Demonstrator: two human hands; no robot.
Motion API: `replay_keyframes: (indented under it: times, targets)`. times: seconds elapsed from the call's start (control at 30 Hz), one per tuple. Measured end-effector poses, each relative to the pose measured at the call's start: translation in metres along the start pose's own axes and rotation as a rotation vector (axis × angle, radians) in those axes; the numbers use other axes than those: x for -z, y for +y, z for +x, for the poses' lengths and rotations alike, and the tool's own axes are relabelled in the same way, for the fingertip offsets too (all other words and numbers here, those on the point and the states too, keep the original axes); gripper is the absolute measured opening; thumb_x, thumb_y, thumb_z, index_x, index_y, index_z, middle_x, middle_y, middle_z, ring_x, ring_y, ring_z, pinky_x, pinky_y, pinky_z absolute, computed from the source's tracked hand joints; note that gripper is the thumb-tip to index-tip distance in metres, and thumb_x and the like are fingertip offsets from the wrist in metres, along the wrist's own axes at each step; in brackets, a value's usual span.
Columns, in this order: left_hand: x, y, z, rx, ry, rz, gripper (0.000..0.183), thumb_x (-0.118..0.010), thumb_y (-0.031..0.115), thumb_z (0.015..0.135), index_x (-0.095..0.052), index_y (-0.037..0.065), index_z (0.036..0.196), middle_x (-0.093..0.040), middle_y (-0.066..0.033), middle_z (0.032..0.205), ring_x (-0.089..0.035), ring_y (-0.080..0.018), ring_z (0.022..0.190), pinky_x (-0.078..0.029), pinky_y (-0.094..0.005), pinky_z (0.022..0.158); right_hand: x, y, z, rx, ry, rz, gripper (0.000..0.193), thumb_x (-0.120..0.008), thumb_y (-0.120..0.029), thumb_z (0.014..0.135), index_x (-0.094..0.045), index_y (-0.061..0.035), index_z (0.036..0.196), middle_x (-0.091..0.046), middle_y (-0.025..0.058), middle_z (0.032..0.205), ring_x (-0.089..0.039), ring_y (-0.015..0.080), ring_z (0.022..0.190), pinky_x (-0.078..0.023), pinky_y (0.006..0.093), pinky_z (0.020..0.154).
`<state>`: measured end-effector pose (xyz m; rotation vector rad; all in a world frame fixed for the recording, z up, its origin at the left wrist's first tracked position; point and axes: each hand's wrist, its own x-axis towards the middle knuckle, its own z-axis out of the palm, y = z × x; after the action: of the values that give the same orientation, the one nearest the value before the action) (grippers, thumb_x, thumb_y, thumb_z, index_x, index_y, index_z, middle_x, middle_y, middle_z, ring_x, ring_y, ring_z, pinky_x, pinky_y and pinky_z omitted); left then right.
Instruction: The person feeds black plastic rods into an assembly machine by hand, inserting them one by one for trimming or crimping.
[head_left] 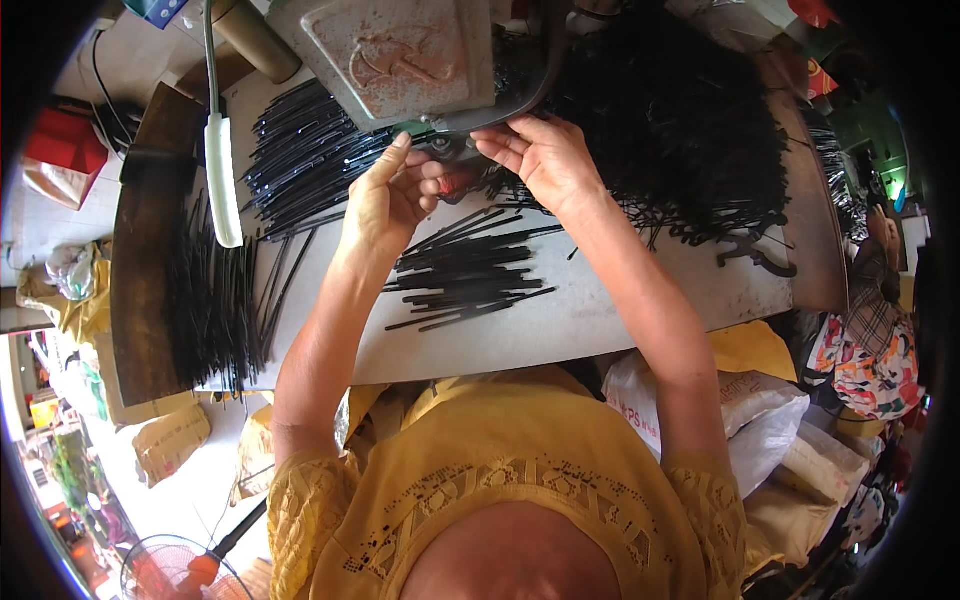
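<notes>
Both my hands are raised to the underside of a worn grey metal machine head [400,60]. My left hand [385,200] has its thumb up against the machine and its fingers curled, close to a small red part [456,186]. On the other side, my right hand [548,160] pinches with thumb and fingertips at the dark edge of the machine. Whatever thin piece either hand holds is too dark to make out. Below them, a loose bundle of thin black rods [465,270] lies on the pale worktable [600,320].
More black rods [310,150] lie stacked at the upper left, with another bunch [215,300] along the left edge. A large tangled black heap [680,130] covers the right side. A white-sleeved bar [222,180] hangs at left. Bags [760,410] stand by my right elbow.
</notes>
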<state>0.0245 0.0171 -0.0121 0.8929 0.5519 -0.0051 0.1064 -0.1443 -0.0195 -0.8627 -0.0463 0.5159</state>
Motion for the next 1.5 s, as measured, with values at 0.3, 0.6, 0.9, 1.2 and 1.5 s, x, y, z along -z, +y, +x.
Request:
replay_keyframes:
  times: [0.3,0.6,0.9,1.2,1.5]
  targets:
    - [0.006,0.000,0.018,-0.114,-0.034,-0.032,0.019,-0.057,0.019,0.080,-0.056,0.000,0.079,-0.059,-0.0088,0.065,-0.052,-0.0141,0.052,-0.039,-0.0241,0.049,-0.005,0.003,-0.003,0.016,0.018,0.020,0.019,-0.048,-0.005,0.083,-0.048,0.0115,0.093,-0.057,0.0220,0.089,-0.061,0.0288,0.080,-0.053,0.0358,0.073]
    - [0.009,-0.004,0.012,-0.126,-0.013,-0.046,0.022,-0.056,0.020,0.081,-0.055,-0.002,0.082,-0.060,-0.0090,0.067,-0.054,-0.0138,0.054,-0.040,-0.0241,0.050,-0.009,0.005,-0.008,0.007,0.037,0.041,0.016,-0.048,-0.005,0.084,-0.049,0.0082,0.093,-0.056,0.0222,0.092,-0.059,0.0313,0.086,-0.051,0.0380,0.078]
    - [0.006,-0.008,0.007,-0.134,-0.027,-0.038,0.020,-0.054,0.018,0.083,-0.054,-0.002,0.082,-0.060,-0.0101,0.067,-0.054,-0.0144,0.054,-0.041,-0.0238,0.050,-0.008,0.009,-0.009,0.002,0.074,0.048,0.015,-0.048,-0.004,0.084,-0.050,0.0089,0.091,-0.057,0.0215,0.091,-0.059,0.0312,0.085,-0.051,0.0379,0.078]
    - [0.017,-0.007,0.018,-0.134,-0.128,-0.114,0.016,-0.050,0.014,0.085,-0.053,0.002,0.094,-0.061,-0.0093,0.077,-0.056,-0.0126,0.063,-0.045,-0.0207,0.057,0.003,-0.001,-0.026,-0.199,0.012,0.060,0.024,-0.058,-0.007,0.078,-0.052,0.0133,0.089,-0.060,0.0216,0.079,-0.062,0.0289,0.070,-0.054,0.0343,0.063]
    - [0.010,0.012,0.004,-0.022,-0.122,0.033,0.018,-0.057,0.015,0.079,-0.054,-0.001,0.086,-0.060,-0.0118,0.084,-0.057,-0.0156,0.068,-0.046,-0.0249,0.057,0.081,-0.099,-0.081,0.091,-0.008,-1.429,0.018,-0.060,-0.015,0.076,-0.061,-0.0049,0.090,-0.060,0.0072,0.081,-0.060,0.0186,0.067,-0.049,0.0277,0.063]
